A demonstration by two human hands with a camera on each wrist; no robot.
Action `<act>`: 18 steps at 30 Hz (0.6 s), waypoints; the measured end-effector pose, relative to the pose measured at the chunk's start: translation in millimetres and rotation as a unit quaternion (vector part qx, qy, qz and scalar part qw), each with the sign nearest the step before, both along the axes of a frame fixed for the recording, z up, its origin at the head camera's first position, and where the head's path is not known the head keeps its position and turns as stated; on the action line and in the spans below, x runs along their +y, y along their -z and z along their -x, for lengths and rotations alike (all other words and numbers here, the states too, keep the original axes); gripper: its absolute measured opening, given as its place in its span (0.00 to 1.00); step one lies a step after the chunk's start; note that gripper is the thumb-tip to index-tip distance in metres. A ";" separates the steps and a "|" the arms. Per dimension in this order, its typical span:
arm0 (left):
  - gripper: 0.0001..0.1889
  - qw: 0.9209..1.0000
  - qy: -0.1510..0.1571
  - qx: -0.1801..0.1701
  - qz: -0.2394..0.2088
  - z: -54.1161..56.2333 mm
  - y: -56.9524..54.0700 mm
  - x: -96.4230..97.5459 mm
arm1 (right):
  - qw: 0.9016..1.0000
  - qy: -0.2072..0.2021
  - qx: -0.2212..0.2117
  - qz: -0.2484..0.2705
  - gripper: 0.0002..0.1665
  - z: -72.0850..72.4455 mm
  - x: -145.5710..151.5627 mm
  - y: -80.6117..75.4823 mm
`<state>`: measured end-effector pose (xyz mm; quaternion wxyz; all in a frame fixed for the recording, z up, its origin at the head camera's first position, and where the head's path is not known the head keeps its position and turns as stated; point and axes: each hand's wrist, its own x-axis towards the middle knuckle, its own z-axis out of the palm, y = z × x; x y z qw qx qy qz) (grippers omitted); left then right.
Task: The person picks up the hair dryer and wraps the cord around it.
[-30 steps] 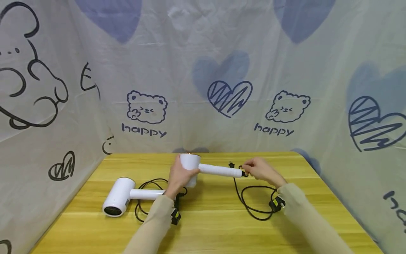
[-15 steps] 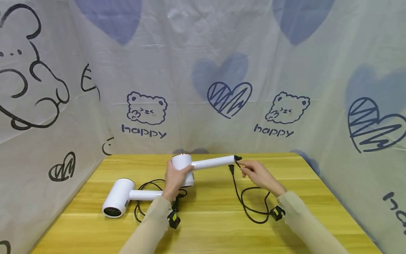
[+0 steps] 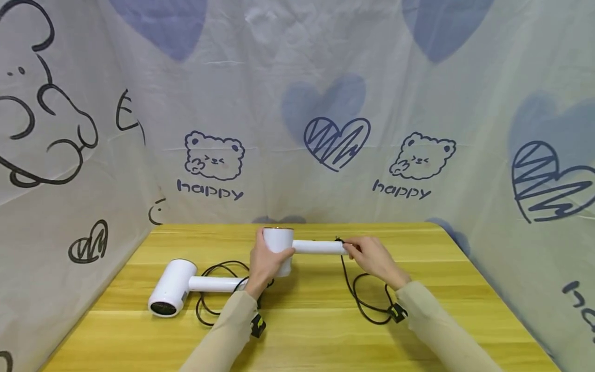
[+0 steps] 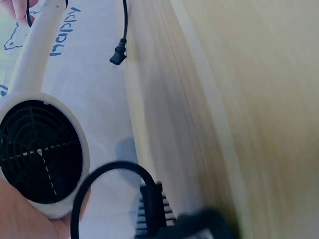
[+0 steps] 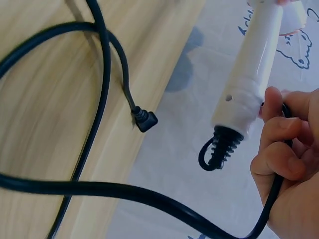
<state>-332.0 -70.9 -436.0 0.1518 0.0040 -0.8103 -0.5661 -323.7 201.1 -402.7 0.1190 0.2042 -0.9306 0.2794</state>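
White plastic bridged the space between my hands: a hair dryer point(image 3: 302, 246), held up over the wood-grain counter point(image 3: 316, 336), its handle running level toward my right. Half a second earlier that handle had slanted upward, its dark tip showing past my fingers; now it had come down to level, the barrel had moved slightly rightward, and my right hand point(image 3: 372, 256) covered the handle's end in the head view. As I judged it, that meant the work on the black cord point(image 5: 99, 189) at the handle's base was under way and not yet finished. My left hand point(image 3: 267, 258) gripped the barrel, thumb across its near side, with the dark grille point(image 4: 42, 152) at the lower end. My right hand's fingers curled round the cord just beside the handle's end, where a ribbed sleeve point(image 5: 222, 147) stuck out beside a small loop of cord; whether any cord passed fully round the handle, I could not tell. Just beyond the handle's tip, a black plug point(image 5: 145, 121) rested near the counter's far edge. To my left lay a second dryer point(image 3: 178, 284), its handle reaching toward my left wrist.
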 end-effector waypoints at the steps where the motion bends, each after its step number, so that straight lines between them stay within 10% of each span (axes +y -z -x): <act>1: 0.49 1.000 -0.004 -0.004 -0.007 -0.6 -0.4 0.0 | 1.000 0.002 -0.002 0.008 0.15 -0.6 -1.4 -0.2; 9: 0.46 0.986 -0.026 -0.062 -0.151 0.9 -4.1 -0.6 | 0.996 -0.023 -0.020 0.084 0.15 -3.4 -1.8 0.2; 18: 0.38 0.972 0.030 -0.106 -0.207 4.9 -6.3 -4.6 | 0.950 0.010 -0.241 0.198 0.23 12.8 37.0 7.3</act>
